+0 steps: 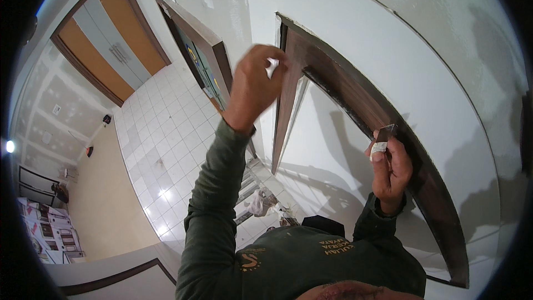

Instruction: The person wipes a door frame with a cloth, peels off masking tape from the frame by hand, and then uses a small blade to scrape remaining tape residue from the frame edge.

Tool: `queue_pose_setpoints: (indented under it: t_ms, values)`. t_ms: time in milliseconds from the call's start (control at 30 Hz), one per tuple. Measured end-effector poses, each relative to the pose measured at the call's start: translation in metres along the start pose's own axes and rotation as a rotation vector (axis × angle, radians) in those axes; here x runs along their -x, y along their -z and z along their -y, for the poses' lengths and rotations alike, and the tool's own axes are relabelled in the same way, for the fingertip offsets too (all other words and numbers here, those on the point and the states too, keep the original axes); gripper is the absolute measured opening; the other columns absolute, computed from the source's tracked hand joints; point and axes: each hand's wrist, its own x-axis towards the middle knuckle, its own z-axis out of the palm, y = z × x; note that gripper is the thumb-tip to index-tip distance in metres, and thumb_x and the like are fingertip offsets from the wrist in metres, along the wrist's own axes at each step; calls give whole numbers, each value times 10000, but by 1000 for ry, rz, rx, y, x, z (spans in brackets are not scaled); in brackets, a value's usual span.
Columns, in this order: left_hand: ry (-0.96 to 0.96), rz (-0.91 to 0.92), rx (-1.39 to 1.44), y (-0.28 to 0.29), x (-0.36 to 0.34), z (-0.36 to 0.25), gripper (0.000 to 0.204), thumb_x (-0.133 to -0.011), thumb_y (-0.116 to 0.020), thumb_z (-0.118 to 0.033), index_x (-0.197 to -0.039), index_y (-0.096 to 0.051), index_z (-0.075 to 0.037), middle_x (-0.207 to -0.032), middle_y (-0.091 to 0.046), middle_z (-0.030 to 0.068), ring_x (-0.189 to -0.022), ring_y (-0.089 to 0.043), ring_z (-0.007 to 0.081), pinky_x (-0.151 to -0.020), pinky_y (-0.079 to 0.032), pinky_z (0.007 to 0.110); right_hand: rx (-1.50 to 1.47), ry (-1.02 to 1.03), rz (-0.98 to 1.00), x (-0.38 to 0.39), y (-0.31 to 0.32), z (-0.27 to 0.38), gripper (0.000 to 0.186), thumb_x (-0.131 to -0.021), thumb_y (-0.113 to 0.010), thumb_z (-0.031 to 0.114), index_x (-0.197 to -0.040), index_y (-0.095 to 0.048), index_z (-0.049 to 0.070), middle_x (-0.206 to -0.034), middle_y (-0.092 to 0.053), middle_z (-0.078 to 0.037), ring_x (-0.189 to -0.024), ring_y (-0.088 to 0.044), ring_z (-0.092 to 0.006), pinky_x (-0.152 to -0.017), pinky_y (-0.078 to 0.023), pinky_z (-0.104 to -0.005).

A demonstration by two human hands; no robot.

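Spanning the right of the view, the white wall [411,66] surrounds the frame [350,83], a wood-grain brown trim bent into an arc by the lens. The tiled floor [166,111] lies to the left. Surface condition of the frame: streaked and mottled, with uneven pale traces along its outer border and a darker inner edge.

Left hand [258,83]: raised at the frame's upper left corner, fingers curled. A white patch shows inside the curl; whether it is a gripped piece or the wall behind cannot be told.

Right hand [391,172]: pinching a blade [387,131] between thumb and fingers, before the long member of the frame. The blade is flat, thin and glossy, with a whitish band at its lower end. Contact with the frame cannot be confirmed.

Step in hand: apparently edge finishing. The next move would call for a flat, steady blade angle, with light pressure to protect the brown face.
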Motion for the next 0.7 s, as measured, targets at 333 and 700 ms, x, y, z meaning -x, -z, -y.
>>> queue_pose_setpoints:
  t_ms: [333, 700]
  values:
    - [258, 225, 1028, -41, 82, -82, 198, -940, -610, -98, -1095, -642, 21, -1120, -621, 138, -1015, -600, 187, -821, -517, 307, 225, 149, 78, -29, -31, 9, 212, -797, -671, -71, -991, -618, -7, -794, -607, -127, -615, -567, -167, -536, -460, -278]
    - [582, -83, 736, 0, -2, -47, 238, -965, -510, -121, -1053, -555, 96, -751, -644, 127, -583, -638, 153, -505, -507, 244, 34, 120, 148, -31, -28, -8, 286, -801, -723, -10, -1068, -621, -9, -909, -673, -130, -601, -540, -151, -532, -451, -259]
